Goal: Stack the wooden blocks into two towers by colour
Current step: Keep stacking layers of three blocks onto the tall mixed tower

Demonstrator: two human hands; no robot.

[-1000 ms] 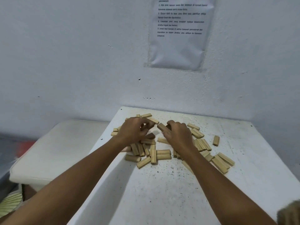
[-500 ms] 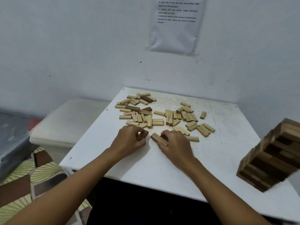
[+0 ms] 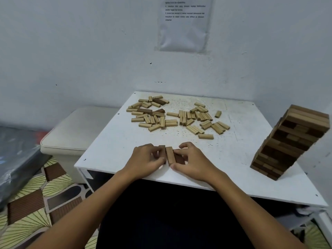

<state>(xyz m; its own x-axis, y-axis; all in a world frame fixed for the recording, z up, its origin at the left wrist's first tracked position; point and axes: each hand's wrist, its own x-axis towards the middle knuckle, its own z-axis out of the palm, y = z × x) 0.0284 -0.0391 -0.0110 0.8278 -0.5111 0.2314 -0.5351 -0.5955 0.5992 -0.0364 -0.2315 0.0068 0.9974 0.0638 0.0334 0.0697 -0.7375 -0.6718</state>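
Observation:
Three wooden blocks lie side by side near the front edge of the white table: a dark block on the left, a lighter block in the middle, a dark block on the right. My left hand pinches the left dark block; my right hand pinches the right dark block, thumb at the row's near end. A scatter of loose, mostly light blocks lies at the table's far side, with a few dark ones at far left.
A tall stacked tower of mixed dark and light blocks stands at the table's right edge. A cream cushioned stool sits left of the table. A paper sheet hangs on the wall behind.
Both hands drew back from the far pile to the table's front edge, bringing blocks with them. The blocks now lie in a row of three between the hands. The view tilted down.

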